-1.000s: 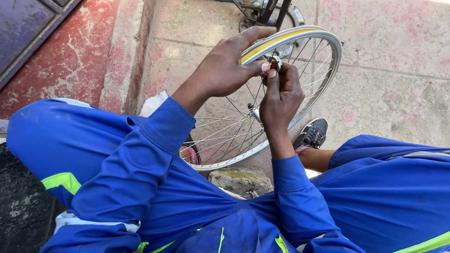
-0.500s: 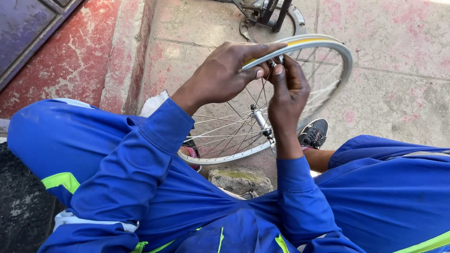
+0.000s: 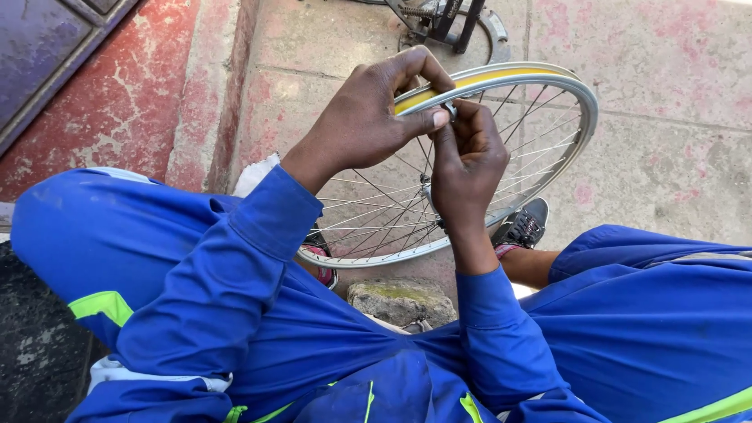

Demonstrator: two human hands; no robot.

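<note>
A bare bicycle wheel (image 3: 540,125) with a silver rim, a yellow rim strip and thin spokes stands tilted between my knees. My left hand (image 3: 368,117) grips the near top of the rim, fingers over it and thumb underneath. My right hand (image 3: 468,160) is closed around a small metal tool at a spoke end, just under the rim and touching my left thumb. The tool is mostly hidden by my fingers. The wheel's hub is hidden behind my right hand.
I sit in blue overalls with green stripes. A stone (image 3: 399,299) lies between my legs, my shoe (image 3: 523,225) behind the wheel. A black bicycle part (image 3: 446,19) stands at the top. Paved ground runs right, a red step (image 3: 117,102) left.
The wheel has shifted to the right in view and turned slightly in my hands. Both hands stay together at the rim's near top.
</note>
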